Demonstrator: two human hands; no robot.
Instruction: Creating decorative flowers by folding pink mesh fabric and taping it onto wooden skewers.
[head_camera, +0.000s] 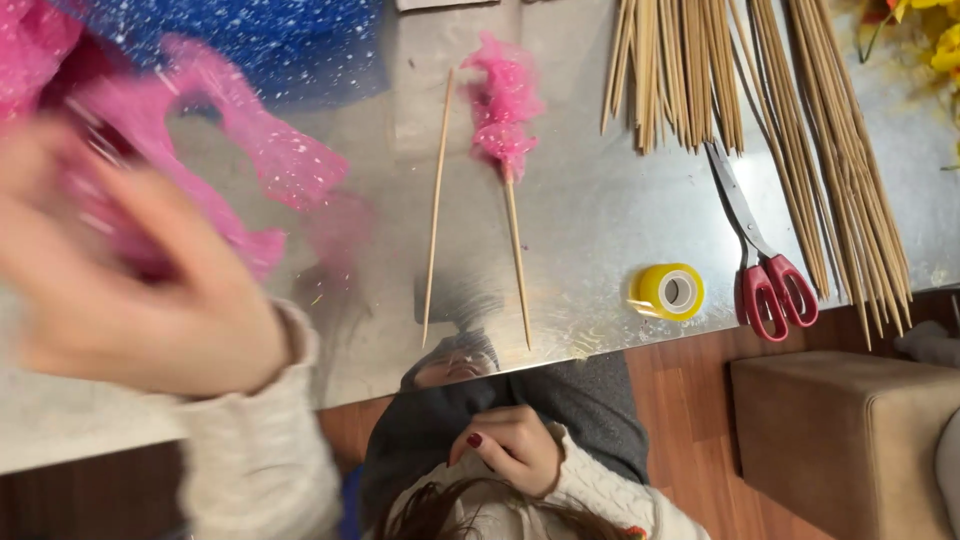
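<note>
The strip of pink glitter-flecked mesh fabric (250, 150) is being seen at about ten o'clock in the head view, smeared by motion blur, so its edges and folds are hard to make out. Its near end is being grasped by the left hand (130, 270), which is being held up close to the camera, blurred, with the fingers curled around the bunched mesh; the cream knitted sleeve (255, 440) is being cut off at the bottom edge. The right hand (510, 445) is being kept at six o'clock against the chest, fingers loosely folded inward and holding nothing that can be seen.

Beyond the mesh, a bare wooden skewer (436, 205) and a wooden skewer wrapped at its top with pink mesh (505, 120) are being shown lying side by side on the shiny metal table (590, 210) near twelve o'clock. A roll of yellow tape (668, 291) and red-handled scissors (765, 270) are lying at about three o'clock, and a bundle of bamboo sticks (760, 90), cut off at the top edge, is lying at about two o'clock. Blue sparkly mesh (270, 40) is being cropped at eleven o'clock.
</note>
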